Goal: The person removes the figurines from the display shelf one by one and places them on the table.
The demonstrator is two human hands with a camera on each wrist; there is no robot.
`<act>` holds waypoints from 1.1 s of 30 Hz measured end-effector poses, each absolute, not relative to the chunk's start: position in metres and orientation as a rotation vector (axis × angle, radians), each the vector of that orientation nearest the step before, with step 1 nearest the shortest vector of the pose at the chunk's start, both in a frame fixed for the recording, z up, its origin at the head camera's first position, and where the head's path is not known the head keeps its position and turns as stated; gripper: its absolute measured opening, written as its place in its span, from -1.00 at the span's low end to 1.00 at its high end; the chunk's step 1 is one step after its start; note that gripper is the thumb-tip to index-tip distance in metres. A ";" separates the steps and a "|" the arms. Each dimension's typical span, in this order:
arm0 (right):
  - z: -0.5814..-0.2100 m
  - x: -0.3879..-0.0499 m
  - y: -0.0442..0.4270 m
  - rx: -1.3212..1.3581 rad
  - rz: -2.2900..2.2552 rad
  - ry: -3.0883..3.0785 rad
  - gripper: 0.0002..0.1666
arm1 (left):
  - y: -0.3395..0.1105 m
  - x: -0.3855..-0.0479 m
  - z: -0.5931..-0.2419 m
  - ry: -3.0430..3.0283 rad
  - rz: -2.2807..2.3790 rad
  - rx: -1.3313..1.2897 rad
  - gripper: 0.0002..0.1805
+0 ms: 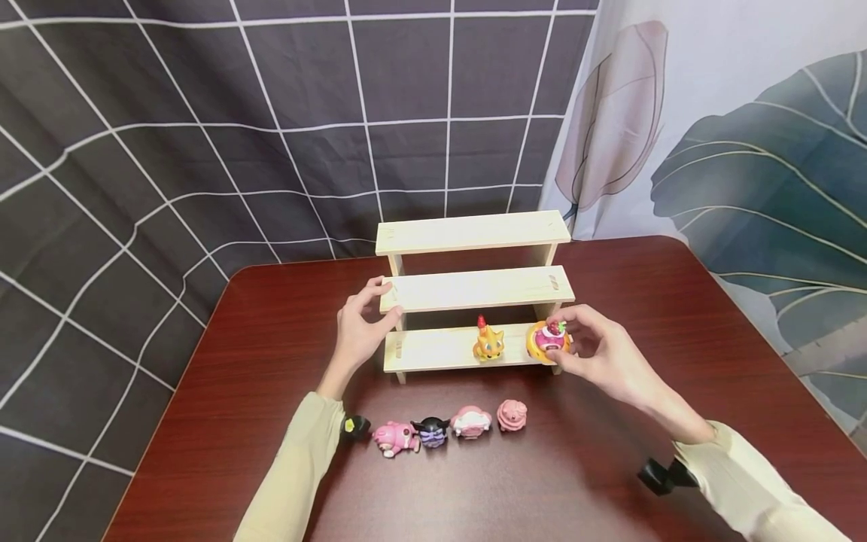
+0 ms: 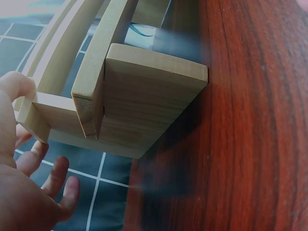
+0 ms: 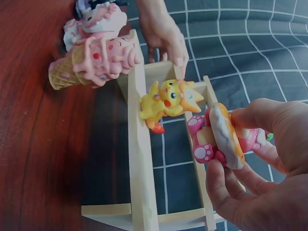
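My right hand [image 1: 609,354] pinches a pink bear-like figurine [image 1: 550,339] with an orange-and-white ring round its middle, at the right end of the lowest tier. In the right wrist view, the figurine [image 3: 224,137] is held between thumb and fingers, its pink paws away from the palm. My left hand [image 1: 362,324] grips the left end of the middle tier of a three-tier wooden stand [image 1: 474,290]. On the lowest tier stands a yellow-orange figurine [image 1: 489,344] with a red tip, left of the held one.
Before the stand, a row of figurines lies on the dark red table [image 1: 576,467]: a pink one [image 1: 396,438], a black-and-purple one [image 1: 432,431], a pink-and-white one [image 1: 472,422] and a pink ice-cream-cone one [image 1: 512,415]. A grey checked curtain [image 1: 406,90] hangs behind.
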State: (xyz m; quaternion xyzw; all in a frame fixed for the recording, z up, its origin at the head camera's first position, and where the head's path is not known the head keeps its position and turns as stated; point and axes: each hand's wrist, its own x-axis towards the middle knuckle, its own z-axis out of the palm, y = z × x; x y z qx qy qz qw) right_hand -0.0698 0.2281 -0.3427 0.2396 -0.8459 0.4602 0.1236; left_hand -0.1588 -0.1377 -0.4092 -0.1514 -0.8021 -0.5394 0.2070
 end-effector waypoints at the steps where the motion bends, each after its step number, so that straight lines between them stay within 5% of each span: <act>1: -0.343 -0.069 0.229 0.695 1.337 -2.467 -0.44 | -0.138 -0.159 -0.409 -2.234 -1.504 -0.422 -0.53; 33: -0.379 -0.043 0.234 0.657 1.411 -2.421 -0.40 | -0.137 -0.158 -0.407 -2.256 -1.503 -0.398 -0.53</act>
